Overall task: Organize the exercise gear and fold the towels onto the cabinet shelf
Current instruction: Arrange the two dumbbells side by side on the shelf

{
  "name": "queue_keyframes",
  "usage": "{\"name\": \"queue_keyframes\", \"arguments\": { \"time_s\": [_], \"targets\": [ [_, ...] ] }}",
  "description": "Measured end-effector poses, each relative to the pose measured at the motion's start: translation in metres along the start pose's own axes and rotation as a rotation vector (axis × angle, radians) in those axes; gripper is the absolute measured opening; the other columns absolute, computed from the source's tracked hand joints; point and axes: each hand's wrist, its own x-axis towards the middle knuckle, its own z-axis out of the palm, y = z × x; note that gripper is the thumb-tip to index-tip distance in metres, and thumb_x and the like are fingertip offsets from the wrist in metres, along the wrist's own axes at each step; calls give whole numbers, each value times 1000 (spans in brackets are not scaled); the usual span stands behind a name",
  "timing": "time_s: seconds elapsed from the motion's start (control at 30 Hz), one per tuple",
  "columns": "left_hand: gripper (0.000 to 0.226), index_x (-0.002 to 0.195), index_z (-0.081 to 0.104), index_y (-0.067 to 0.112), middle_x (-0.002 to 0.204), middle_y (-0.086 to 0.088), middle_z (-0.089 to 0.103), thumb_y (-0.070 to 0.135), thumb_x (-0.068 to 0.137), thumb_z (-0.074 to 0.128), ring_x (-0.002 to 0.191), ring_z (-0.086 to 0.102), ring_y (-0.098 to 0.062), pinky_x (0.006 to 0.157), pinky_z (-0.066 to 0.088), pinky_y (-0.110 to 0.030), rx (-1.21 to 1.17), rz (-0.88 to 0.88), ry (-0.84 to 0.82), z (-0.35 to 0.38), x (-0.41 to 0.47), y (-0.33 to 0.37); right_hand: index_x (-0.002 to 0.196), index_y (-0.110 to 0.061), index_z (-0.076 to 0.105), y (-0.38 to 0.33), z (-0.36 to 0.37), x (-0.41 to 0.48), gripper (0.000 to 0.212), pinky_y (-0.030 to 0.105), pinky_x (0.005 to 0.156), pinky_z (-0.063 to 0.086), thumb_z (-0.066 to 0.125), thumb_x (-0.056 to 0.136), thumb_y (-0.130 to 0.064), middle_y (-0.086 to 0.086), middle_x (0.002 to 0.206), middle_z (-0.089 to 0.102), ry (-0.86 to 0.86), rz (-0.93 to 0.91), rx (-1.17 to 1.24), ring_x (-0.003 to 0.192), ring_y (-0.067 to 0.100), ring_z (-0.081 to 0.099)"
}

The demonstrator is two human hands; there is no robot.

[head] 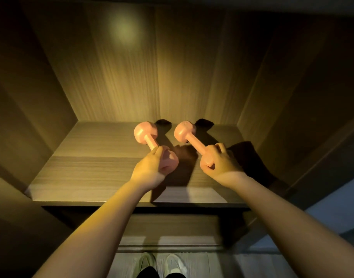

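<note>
The cabinet shelf [87, 173] is bounded by wooden side walls and a back wall, with much bare room on its left part. The left hand [152, 167] is closed around the near end of the left dumbbell [146, 135]; the right hand [220, 161] is closed around the near end of the right dumbbell [185, 133]. Both dumbbells are seen side by side, apart, near the back. Two shoes [166, 263] are seen on the floor below.
</note>
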Motion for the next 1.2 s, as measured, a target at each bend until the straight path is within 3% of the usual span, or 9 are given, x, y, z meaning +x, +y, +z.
{"name": "queue_keyframes", "arguments": {
  "time_s": [0.07,0.2,0.33,0.57,0.7,0.8,1.0,1.1,1.2],
  "targets": [
    [66,139,38,29,139,3,51,13,81,65,118,56,-26,90,51,-42,57,-10,-6,-12,-14,-7,130,-30,31,-10,-6,-11,52,36,86,52,62,90,-40,0,137,27,-99,23,8,116,24,43],
    [68,142,36,23,134,-1,46,12,82,66,113,56,-29,81,54,-43,236,31,9,-31,-37,-23,149,-27,22,-29,-19,-34,71,38,104,43,64,91,-36,10,154,20,-311,53,92,131,25,42],
    [66,139,35,24,124,-3,48,28,83,70,105,59,-27,77,56,-42,330,-25,-6,-40,-48,-30,149,-14,33,-42,-26,-48,59,33,112,37,59,96,-19,9,134,51,-434,49,280,122,18,52],
    [64,139,34,29,116,-5,50,43,86,66,107,54,-25,88,53,-43,329,-176,-141,-39,-45,-17,146,-16,36,-52,-18,-48,56,35,114,33,59,96,-23,-3,120,52,-478,23,258,120,12,50],
    [69,142,26,30,117,-8,47,45,87,65,106,55,-28,80,54,-42,406,-193,-116,-41,-44,-15,153,-16,23,-55,-9,-40,74,43,115,29,63,93,-33,14,149,35,-392,-14,191,139,32,35],
    [67,144,23,29,117,-10,45,37,91,62,108,53,-30,81,53,-44,429,-245,-127,-51,-39,-21,155,-17,17,-67,-3,-27,82,46,115,25,63,91,-41,16,158,19,-351,-12,134,144,38,23],
    [63,144,23,28,124,-9,41,17,92,57,116,47,-29,87,51,-43,504,-390,-51,-58,-31,-32,149,-15,29,-90,0,-2,73,47,110,35,64,90,-36,18,149,33,-338,-35,127,135,38,37],
    [65,145,22,30,136,-10,36,32,92,60,128,38,-30,94,46,-45,577,-373,-10,-57,-33,-34,145,-21,35,-101,-1,7,54,44,110,35,55,95,-25,10,144,39,-433,3,191,135,30,38],
    [63,142,27,33,137,-9,35,48,90,59,127,39,-29,93,48,-43,641,-250,59,-49,-41,-39,138,-20,42,-114,4,13,40,33,99,37,47,99,-19,7,138,44,-458,-33,128,119,23,46]
  ]
}}
